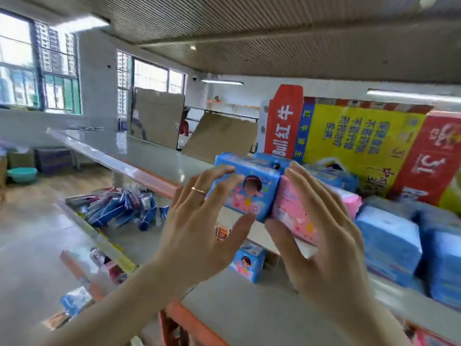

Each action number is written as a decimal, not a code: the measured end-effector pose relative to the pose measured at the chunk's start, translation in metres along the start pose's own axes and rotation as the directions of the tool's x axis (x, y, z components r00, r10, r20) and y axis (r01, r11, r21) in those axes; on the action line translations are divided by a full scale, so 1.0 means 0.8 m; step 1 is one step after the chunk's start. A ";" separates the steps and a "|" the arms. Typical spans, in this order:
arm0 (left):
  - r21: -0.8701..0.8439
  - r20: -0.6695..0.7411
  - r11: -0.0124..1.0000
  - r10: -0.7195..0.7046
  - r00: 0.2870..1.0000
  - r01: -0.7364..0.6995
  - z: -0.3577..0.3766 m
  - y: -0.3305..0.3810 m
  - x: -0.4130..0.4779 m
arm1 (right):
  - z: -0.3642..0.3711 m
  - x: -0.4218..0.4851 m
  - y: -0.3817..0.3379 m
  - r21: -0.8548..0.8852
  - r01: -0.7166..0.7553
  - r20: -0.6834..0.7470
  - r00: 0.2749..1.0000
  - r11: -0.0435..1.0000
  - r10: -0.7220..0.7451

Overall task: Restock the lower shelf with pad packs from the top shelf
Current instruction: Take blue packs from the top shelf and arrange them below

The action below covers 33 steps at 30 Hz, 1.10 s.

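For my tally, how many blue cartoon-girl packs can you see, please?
2: upper pack on the top shelf at the left hand; lower pack on the lower shelf. Others may be hidden.

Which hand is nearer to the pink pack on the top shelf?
Right. The right hand lies against the front of the pink pack; the left hand is beside it, over the blue pack.
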<state>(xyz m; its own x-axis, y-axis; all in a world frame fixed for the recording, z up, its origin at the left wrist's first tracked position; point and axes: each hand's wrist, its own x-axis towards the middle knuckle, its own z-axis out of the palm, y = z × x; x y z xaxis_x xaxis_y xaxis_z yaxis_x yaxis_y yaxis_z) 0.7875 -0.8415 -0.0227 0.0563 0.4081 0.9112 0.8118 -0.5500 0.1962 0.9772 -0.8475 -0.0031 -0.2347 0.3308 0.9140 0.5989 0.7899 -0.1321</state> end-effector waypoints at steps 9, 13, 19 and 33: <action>0.052 0.020 0.999 0.016 1.000 -0.018 0.007 0.011 0.033 | -0.022 0.037 0.022 -0.092 -0.063 0.071 0.995 0.994 0.069; 0.060 0.048 0.998 0.016 0.999 -0.019 0.012 0.005 0.040 | -0.025 0.045 0.030 -0.164 -0.110 0.145 0.980 0.980 0.134; 0.025 0.032 0.999 0.024 0.999 -0.025 0.023 -0.021 0.056 | -0.015 0.058 0.033 -0.237 -0.119 0.168 0.972 0.964 0.161; -0.153 0.114 0.983 0.118 0.986 -0.100 0.039 -0.164 0.099 | 0.082 0.111 0.035 -0.471 -0.191 0.204 0.926 0.861 0.317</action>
<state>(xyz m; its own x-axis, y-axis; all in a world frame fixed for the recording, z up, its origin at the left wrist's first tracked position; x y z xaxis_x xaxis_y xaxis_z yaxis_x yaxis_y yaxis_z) 0.7036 -0.7144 0.0121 0.2179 0.4210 0.8805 0.7033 -0.6933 0.1574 0.9230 -0.7624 0.0497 -0.1838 0.6619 0.7267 0.9210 0.3742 -0.1079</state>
